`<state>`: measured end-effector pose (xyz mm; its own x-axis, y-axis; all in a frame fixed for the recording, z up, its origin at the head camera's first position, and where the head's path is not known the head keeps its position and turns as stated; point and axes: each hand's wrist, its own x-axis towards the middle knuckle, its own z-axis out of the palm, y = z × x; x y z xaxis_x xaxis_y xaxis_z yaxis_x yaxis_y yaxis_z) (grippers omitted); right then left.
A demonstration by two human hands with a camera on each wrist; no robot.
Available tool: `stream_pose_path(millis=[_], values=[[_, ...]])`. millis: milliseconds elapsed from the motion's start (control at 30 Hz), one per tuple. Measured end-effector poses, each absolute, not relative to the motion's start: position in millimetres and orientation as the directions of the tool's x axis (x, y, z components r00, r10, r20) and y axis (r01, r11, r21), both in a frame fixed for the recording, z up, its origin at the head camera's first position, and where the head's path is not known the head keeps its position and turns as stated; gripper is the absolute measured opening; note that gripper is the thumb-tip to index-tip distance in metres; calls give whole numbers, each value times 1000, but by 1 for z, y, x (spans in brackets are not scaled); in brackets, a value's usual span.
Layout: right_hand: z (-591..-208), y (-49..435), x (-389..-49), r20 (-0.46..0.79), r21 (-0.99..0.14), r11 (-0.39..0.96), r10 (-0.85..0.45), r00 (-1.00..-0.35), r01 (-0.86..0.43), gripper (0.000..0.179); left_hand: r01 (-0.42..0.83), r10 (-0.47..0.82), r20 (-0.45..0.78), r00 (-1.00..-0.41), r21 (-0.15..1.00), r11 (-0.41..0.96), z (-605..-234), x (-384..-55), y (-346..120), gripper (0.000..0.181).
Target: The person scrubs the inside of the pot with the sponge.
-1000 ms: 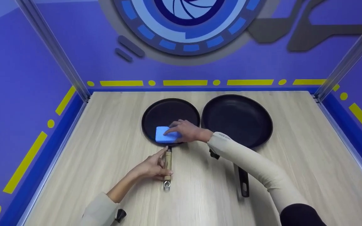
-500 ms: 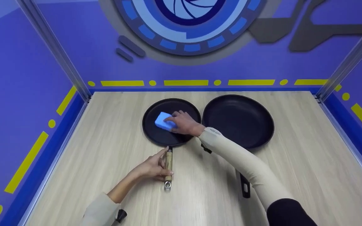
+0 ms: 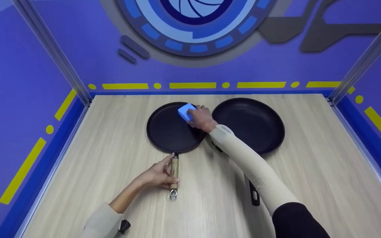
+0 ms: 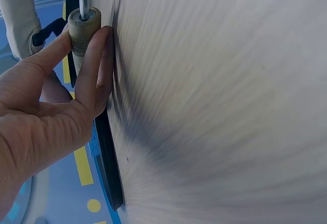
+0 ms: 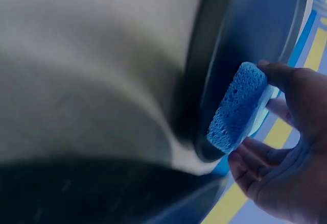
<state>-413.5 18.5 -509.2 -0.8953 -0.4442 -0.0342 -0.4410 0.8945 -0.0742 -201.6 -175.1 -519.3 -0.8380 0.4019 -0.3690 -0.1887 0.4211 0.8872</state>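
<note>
At one o'clock in the smaller pan (image 3: 170,134), worktop (image 3: 111,148): blue sponge (image 3: 185,111), gripped in right hand (image 3: 202,118), shifted from pan centre, wiping seemingly now reaching the far side; wooden handle (image 3: 175,166), six o'clock, pinched by left hand (image 3: 157,173).

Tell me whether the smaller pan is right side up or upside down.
Right side up: in the head view, the smaller pan shows its rimmed inside facing up, beneath the blue sponge.
</note>
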Motion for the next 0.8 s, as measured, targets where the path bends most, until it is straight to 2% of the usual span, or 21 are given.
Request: stream_pose_path(millis=[167, 333, 467, 633, 800], values=[[-511, 21, -411, -14, -42, 912, -408, -913, -407, 41, -191, 387, -384, -839, 872, 451, -519, -202, -175, 103], [-513, 22, -401, -12, 31, 923, -383, -924, -383, 45, -223, 384, -406, -829, 871, 438, -520, -202, -172, 105], [-514, 24, -394, 4, 41, 921, -387, -922, -386, 45, -235, 377, -409, -831, 872, 428, -520, -202, -171, 105], [-515, 23, -385, 7, 2, 897, -441, -897, -441, 44, -217, 369, -394, -842, 873, 438, -520, -201, -171, 104], [-513, 13, -367, -16, -20, 834, -552, -834, -552, 44, -205, 373, -386, -844, 874, 441, -521, -202, -171, 103]])
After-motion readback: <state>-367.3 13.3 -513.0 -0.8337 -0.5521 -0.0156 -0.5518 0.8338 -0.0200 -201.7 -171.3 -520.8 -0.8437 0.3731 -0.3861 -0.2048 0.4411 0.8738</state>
